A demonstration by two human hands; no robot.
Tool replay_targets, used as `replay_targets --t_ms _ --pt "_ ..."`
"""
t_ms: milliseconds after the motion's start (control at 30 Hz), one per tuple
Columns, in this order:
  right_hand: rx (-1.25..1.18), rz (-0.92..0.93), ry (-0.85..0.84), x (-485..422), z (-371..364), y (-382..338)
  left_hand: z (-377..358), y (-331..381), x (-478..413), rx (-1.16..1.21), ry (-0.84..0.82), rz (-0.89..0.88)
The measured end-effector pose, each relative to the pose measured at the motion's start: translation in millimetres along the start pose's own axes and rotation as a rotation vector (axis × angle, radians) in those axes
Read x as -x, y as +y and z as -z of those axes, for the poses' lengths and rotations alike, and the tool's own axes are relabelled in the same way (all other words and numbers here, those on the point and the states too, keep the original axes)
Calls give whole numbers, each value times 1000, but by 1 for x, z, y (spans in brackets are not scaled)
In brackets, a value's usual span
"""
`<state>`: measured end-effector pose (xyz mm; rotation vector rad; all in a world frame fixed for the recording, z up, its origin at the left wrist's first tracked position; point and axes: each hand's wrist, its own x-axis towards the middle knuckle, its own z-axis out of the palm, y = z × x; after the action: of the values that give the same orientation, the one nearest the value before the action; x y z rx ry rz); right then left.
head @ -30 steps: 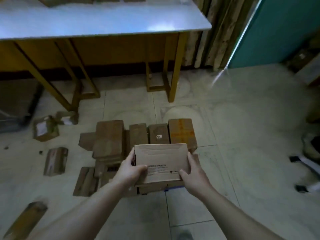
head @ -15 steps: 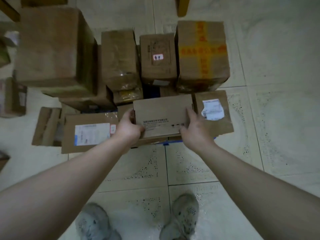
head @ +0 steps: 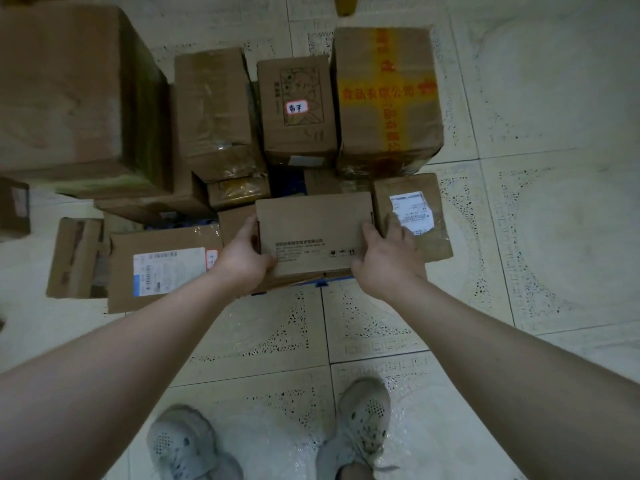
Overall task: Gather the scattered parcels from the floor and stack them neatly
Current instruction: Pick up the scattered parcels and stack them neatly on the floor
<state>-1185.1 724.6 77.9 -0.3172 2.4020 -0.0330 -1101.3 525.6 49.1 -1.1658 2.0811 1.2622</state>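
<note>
A flat brown cardboard parcel (head: pixel 313 230) with small printed text sits on top of a low stack at the front of the pile. My left hand (head: pixel 242 259) grips its left edge and my right hand (head: pixel 386 261) grips its right edge. Beneath it a blue-taped edge of another parcel (head: pixel 322 281) shows. Around it stand more parcels: one with a white shipping label (head: pixel 412 216) to the right, a flat labelled one (head: pixel 162 268) to the left, and taller boxes behind, including one with yellow tape (head: pixel 386 98).
A large box (head: pixel 72 98) towers at the back left. Small parcels (head: pixel 74 258) lie at the left edge on the tiled floor (head: pixel 536 254). My two shoes (head: pixel 363 420) stand just in front of the pile. A yellow table leg (head: pixel 346 3) shows at the top.
My view has tipped down from the room onto the pile and come closer. Both hands have kept hold of the flat parcel, which has come down onto the front stack.
</note>
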Motion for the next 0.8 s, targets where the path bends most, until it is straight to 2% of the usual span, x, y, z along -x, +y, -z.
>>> replay_targets --t_ms 133,267,567,800 --pt "-6 20 -21 18 26 -11 35 7 24 -64 1 5" --pt "20 113 3 67 67 -55 101 4 80 -160 18 20" --pt "-12 373 172 154 151 -242 306 -59 173 -189 156 74" --pt "163 494 121 199 143 -382 428 -144 207 -52 239 112"
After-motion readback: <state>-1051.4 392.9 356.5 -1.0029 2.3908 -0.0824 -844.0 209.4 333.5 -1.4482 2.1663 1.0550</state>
